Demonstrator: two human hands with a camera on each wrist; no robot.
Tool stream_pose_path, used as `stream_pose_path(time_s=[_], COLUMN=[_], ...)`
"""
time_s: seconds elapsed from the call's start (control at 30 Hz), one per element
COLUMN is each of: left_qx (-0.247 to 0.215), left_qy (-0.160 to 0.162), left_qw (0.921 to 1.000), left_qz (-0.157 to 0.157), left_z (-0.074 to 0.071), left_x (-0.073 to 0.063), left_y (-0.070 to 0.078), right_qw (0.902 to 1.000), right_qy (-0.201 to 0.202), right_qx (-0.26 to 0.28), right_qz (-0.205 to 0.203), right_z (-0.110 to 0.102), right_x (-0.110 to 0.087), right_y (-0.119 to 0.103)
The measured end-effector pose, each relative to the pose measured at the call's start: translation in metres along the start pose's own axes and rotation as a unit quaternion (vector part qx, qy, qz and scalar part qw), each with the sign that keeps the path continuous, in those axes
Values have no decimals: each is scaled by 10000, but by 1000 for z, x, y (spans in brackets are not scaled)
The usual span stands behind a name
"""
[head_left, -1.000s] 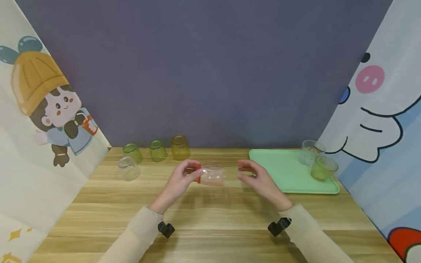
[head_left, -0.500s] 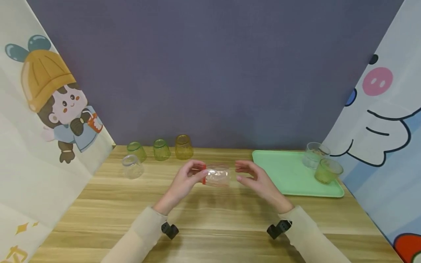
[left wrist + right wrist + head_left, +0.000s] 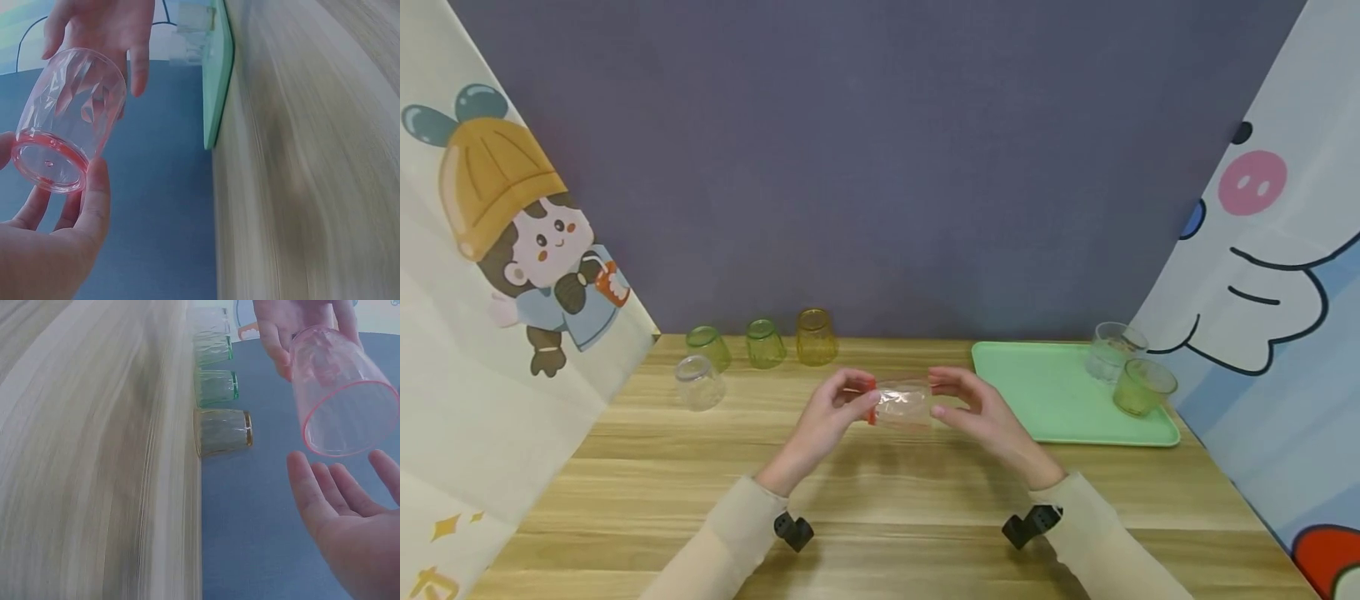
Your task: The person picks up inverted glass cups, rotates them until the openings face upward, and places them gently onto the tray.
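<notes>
A clear pinkish tumbler lies sideways in the air above the table, its red-tinted base to the left. My left hand pinches it at the base between thumb and fingers, as the left wrist view shows on the tumbler. At the mouth end is my right hand, thumb and fingers spread around the rim. In the right wrist view a small gap shows between those fingertips and the rim of the tumbler.
A mint green tray at the right bears a clear glass and a yellow-green glass, both mouth up. Upside-down glasses stand back left: amber, two green, one clear. A dark wall panel rises behind.
The left hand has carried the tumbler slightly right, and the right hand has come a little left, so the gap between tumbler and right hand has narrowed. The view shifted slightly.
</notes>
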State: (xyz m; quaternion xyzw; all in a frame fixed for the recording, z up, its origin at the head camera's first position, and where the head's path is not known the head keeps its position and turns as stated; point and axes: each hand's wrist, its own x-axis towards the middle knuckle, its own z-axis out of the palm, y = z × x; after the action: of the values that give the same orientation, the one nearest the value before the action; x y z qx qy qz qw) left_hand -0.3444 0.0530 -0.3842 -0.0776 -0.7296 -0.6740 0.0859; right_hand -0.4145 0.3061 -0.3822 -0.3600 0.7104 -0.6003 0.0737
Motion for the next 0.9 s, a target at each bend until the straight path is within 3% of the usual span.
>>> stream_pose_path(time_s=[0.5, 0.9], left_qx=[-236, -387], left_qy=[35, -4], left_qw=[9997, 9990], left_qz=[-62, -202], left_z=[5, 7], left_x=[1, 2], left_y=[-4, -2], right_qw=[9993, 9974], right_qy=[-78, -134], right_qx=[347, 699], right_qz=[105, -99], right_z=[1, 1], right_x=[1, 1], right_y=[0, 4])
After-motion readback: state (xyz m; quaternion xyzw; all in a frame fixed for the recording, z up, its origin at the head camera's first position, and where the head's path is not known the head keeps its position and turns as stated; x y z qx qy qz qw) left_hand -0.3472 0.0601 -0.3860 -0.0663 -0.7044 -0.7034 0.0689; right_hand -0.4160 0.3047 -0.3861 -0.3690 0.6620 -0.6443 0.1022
